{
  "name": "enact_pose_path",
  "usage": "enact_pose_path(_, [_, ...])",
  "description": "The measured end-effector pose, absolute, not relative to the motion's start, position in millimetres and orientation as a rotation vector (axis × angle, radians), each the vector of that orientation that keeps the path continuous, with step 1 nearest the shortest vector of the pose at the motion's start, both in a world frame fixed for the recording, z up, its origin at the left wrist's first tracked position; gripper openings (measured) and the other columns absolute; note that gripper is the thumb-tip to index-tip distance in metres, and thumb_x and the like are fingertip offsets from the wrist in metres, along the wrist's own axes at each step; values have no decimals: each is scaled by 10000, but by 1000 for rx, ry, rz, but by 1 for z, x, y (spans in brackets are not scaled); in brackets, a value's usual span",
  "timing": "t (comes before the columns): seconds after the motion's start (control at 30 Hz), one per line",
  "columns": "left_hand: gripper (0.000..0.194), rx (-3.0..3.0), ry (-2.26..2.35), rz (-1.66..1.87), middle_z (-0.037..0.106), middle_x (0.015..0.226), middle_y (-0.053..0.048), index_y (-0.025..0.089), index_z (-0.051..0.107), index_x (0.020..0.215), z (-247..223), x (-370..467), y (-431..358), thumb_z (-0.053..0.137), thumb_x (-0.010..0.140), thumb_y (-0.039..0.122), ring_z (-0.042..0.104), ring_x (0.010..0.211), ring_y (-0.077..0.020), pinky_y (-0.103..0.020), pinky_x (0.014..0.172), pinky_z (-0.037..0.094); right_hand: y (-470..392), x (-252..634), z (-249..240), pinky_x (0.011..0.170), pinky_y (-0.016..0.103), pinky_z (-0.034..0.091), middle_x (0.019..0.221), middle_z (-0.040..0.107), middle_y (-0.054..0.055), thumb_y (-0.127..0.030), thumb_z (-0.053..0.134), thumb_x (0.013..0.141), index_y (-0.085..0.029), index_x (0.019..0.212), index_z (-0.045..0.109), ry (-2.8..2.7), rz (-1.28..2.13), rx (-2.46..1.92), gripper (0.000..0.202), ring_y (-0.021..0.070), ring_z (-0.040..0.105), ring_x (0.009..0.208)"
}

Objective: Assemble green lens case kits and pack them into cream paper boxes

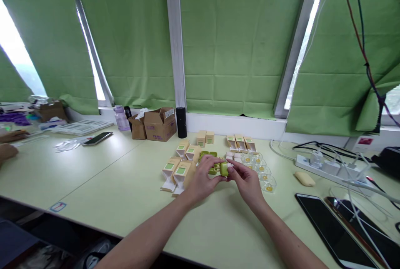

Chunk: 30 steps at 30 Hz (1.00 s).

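Note:
A small green case (224, 169) is held over the table, with my left hand (204, 177) closed round its left side. At the case's right side, my right hand (245, 179) pinches a small pale pink piece (229, 165), partly hidden by the fingers. Behind my hands lie more green cases (212, 153) and several pale pink pieces (238, 156). Small cardboard boxes (184, 173) with green labels stand beside my left hand, some with flaps open. Clear plastic packs (268, 183) with yellow centres are to the right of my right hand.
More small boxes (240, 143) stand farther back. Cardboard cartons (160, 124), a black cylinder (181, 122) and a purple bottle (121, 118) line the wall. At right are a power strip (331, 169), cables and a tablet (334, 231). Another person's hand (8, 151) shows at far left.

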<state>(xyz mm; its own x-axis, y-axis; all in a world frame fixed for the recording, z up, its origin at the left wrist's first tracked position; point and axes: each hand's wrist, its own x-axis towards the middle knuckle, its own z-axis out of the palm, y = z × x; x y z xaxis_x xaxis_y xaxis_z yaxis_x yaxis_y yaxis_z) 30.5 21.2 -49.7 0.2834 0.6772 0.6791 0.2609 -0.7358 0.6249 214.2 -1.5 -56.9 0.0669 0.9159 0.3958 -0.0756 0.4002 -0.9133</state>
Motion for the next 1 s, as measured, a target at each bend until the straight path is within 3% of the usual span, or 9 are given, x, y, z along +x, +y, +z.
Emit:
enact_pose_path(0.13, [452, 2159, 821, 1423, 683, 1231, -90, 272, 697, 1295, -49, 32, 19, 781, 866, 155, 621, 1192, -280, -458, 1063, 519, 0, 215, -58, 730, 420, 663, 862, 784, 32, -599, 826, 830, -225, 1218, 795, -1244, 964, -845, 540, 227, 754, 708])
enact_pose_path(0.27, [506, 2152, 813, 1380, 623, 1419, -121, 285, 626, 1438, -50, 36, 15, 680, 947, 180, 573, 1336, -308, -485, 1133, 498, 0, 212, -57, 761, 447, 688, 898, 784, 42, -612, 851, 795, -222, 1150, 804, -1178, 986, -805, 529, 233, 751, 781])
enact_pose_path(0.4, [639, 2242, 829, 1340, 512, 1536, -142, 284, 474, 1582, -54, 38, 13, 664, 975, 225, 489, 1451, -326, -510, 1215, 436, -1, 207, -57, 701, 409, 699, 828, 748, 26, -626, 901, 717, -217, 1072, 782, -1098, 1004, -807, 554, 214, 729, 760])
enact_pose_path(0.53, [641, 2250, 818, 1317, 503, 1526, -146, 284, 403, 1621, -56, 40, 11, 606, 1015, 237, 483, 1455, -317, -491, 1203, 450, -1, 205, -57, 664, 407, 699, 795, 741, 25, -634, 911, 693, -215, 1036, 743, -1095, 1056, -810, 567, 221, 736, 731])
enact_pose_path(0.73, [529, 1906, 776, 1361, 595, 1398, -167, 229, 516, 1492, -57, 42, 14, 654, 1011, 401, 636, 1186, -282, -423, 1024, 546, -5, 211, -55, 704, 414, 689, 956, 773, 83, -611, 787, 860, -210, 1096, 741, -1281, 893, -837, 468, 231, 734, 786])
enact_pose_path(0.9, [550, 1739, 663, 1337, 588, 1364, -164, 214, 596, 1424, -49, 45, 16, 662, 985, 538, 641, 1001, -230, -361, 882, 562, -12, 217, -53, 690, 403, 681, 1311, 660, 117, -414, 767, 907, -299, 1296, 715, -1512, 445, -871, 408, 203, 700, 788])
enact_pose_path(1.0, [544, 1710, 642, 1302, 568, 1365, -155, 213, 652, 1365, -45, 46, 15, 672, 965, 581, 604, 859, -170, -308, 738, 542, -12, 217, -56, 720, 407, 694, 1396, 622, 112, -305, 701, 946, -338, 1335, 709, -1644, 312, -841, 391, 243, 728, 917])
